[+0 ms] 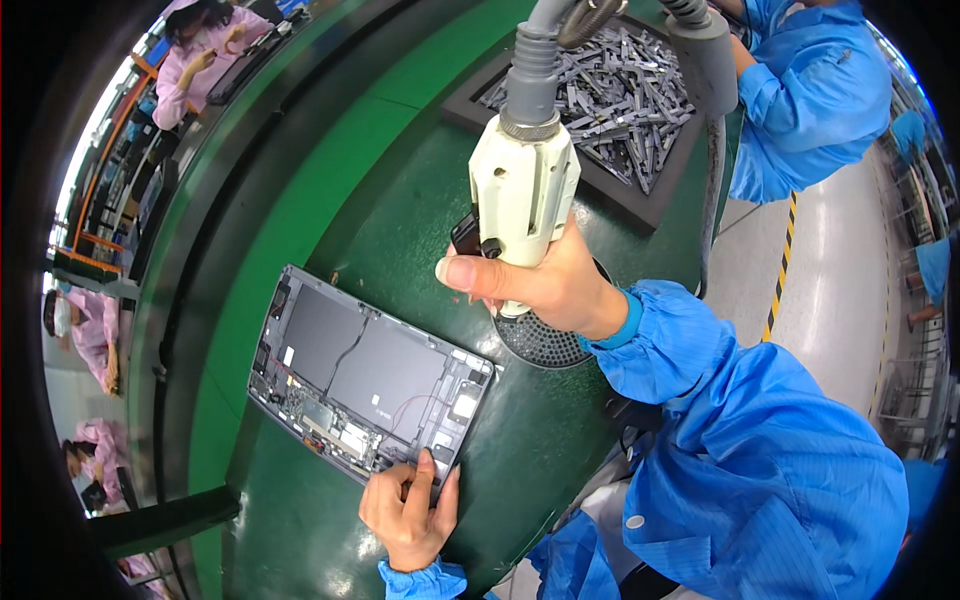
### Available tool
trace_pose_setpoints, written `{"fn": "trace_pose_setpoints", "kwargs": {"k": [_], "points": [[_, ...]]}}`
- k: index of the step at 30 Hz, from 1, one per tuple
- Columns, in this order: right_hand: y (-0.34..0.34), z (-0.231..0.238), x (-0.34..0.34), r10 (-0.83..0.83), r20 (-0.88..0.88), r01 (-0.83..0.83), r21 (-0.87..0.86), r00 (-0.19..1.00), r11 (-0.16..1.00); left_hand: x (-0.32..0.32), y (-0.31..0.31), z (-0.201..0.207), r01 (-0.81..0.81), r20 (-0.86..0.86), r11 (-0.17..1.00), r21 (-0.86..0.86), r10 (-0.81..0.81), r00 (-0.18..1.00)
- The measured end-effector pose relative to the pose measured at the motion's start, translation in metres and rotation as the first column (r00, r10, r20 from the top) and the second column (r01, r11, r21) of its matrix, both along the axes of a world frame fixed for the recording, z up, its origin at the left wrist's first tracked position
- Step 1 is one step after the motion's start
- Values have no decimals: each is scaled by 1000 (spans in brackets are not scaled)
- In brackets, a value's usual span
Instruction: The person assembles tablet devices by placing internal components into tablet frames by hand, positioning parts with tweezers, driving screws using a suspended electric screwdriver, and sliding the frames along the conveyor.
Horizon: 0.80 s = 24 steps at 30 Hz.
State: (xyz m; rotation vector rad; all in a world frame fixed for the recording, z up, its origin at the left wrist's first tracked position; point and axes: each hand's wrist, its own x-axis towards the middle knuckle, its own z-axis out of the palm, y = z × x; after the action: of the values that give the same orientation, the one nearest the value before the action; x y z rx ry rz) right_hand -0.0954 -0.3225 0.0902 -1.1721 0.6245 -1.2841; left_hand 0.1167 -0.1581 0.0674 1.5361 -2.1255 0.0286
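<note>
My right hand (545, 280) is wrapped round a cream-coloured power screwdriver (522, 185) with a black lever on its side. It points downward, its lower end over a round dark dotted plate (545, 343); the tip is not plain to see. At the near edge of an opened laptop base (385, 345), my left hand (410, 510) grips the corner with curled fingers. The base lies tilted on the green bench, its inside facing up. Large grey battery panels, a circuit board and thin red wires show in it.
Beyond the screwdriver a dark tray (610, 190) holds many small grey strips. A grey hose (532, 75) runs up from the tool. A person in blue (815, 95) stands at the far right. Along the left runs a dark-edged conveyor (215, 210), with people in pink past it.
</note>
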Motion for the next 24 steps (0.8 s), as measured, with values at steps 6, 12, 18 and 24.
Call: {"fn": "trace_pose_setpoints", "kwargs": {"k": [6,12,18,24], "points": [[4,3,-2,-12,-28,12,12,1000,1000,-2,0,2,-8,-3,1000,-3,8,1000],[8,1,5,-122,-102,119,-27,987,992,-1,0,5,35,62,998,-46,-32,998],[26,18,11,-145,36,149,-177,989,973,4,3,-1,26,45,997,-79,-22,999],[74,12,69,183,-37,-187,-185,982,965,9,7,-6,50,-6,993,-108,-51,999]]}}
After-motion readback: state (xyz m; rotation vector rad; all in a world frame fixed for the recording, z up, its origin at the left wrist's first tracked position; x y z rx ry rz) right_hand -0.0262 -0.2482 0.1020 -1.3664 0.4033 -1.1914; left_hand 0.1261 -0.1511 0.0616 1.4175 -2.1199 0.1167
